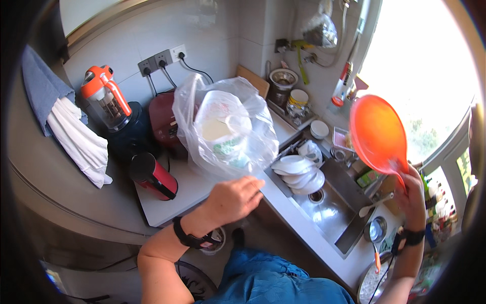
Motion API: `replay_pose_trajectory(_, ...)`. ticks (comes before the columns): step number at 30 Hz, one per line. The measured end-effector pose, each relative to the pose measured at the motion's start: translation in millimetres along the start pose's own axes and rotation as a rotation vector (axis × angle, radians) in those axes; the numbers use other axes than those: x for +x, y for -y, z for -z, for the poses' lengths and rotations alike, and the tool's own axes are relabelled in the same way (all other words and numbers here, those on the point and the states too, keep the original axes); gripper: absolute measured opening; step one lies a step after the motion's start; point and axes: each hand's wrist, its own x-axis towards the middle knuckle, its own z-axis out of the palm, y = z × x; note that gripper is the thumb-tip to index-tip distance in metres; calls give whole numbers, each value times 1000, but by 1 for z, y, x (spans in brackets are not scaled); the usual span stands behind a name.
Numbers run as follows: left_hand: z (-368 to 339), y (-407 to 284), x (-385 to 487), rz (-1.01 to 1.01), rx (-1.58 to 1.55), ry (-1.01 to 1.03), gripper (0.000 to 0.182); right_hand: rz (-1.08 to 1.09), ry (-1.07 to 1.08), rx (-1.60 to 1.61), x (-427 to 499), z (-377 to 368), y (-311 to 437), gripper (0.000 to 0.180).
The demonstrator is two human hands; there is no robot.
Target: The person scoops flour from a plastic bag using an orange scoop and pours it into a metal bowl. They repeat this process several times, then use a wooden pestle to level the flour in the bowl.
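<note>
My right hand [409,186] grips the handle of an orange plastic scoop [376,131], raised above the right end of the sink counter. My left hand [237,199] is just in front of a clear plastic bag [262,133], its fingers bent together; whether they touch the bag or pinch anything is not clear. Inside the open bag stands a white plastic tub [228,146] with green print and pale contents. The bag rests on the white countertop [190,193] near the sink.
A steel sink [334,212] holds stacked white dishes [300,173]. A red kettle [155,178], an orange-topped blender [108,98] and a dark red appliance [161,121] stand left. Right lie a white spoon [376,205], a small steel pan [376,230] and a large bowl [366,285].
</note>
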Motion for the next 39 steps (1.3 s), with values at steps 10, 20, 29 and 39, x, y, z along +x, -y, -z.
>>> replay_pose_trajectory(10,44,138,37,49,413,246,39,44,539,-579,159,-256,52,38)
replay_pose_trajectory(20,53,173,24,-69,572,200,5,518,649,-1216,224,-346,-11,47)
replay_pose_trajectory(29,53,195,29,30,508,259,7,550,710,-1338,194,-327,3,53)
replay_pose_trajectory(39,66,187,39,179,633,348,15,633,923,-1890,207,-331,-4,63)
